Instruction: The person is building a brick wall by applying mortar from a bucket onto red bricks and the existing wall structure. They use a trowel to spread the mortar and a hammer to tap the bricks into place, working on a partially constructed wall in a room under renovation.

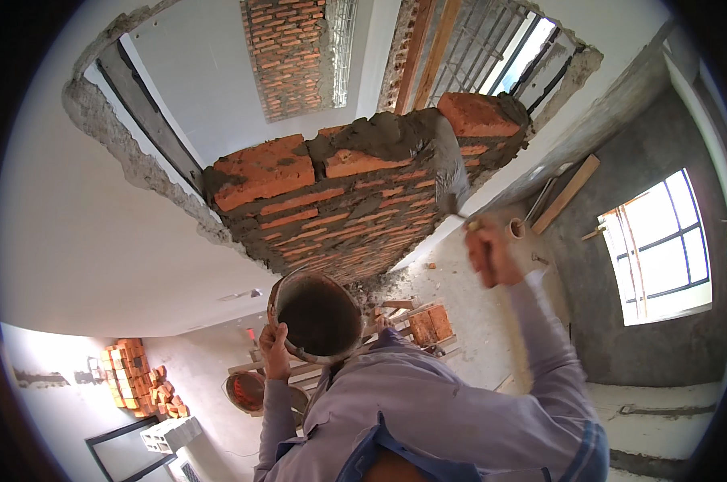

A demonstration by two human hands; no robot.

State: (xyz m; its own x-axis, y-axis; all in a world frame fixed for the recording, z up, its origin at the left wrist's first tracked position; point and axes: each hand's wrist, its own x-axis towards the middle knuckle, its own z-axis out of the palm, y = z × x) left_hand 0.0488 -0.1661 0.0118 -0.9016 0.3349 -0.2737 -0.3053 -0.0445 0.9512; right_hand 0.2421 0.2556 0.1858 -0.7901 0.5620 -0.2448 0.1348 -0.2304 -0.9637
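Observation:
My left hand (274, 350) grips the rim of a round bucket (276, 299) that is tipped toward the wall, with dark grey mortar (309, 320) inside. My right hand (490, 253) is closed around the handle of a brick trowel (450, 173), its blade against the upper courses of the brick wall (355, 209). Wet mortar (379, 135) covers part of the top course. One orange brick (265, 170) lies at the left end of that course and another brick (477, 116) at the right end.
Below me stands a plank platform (453, 347) with bricks (431, 324) on it. A second bucket (246, 390) sits to the left. Stacked bricks (124, 373) stand at the lower left. Rough broken edges (110, 132) frame the wall opening. A timber (566, 194) leans at the right.

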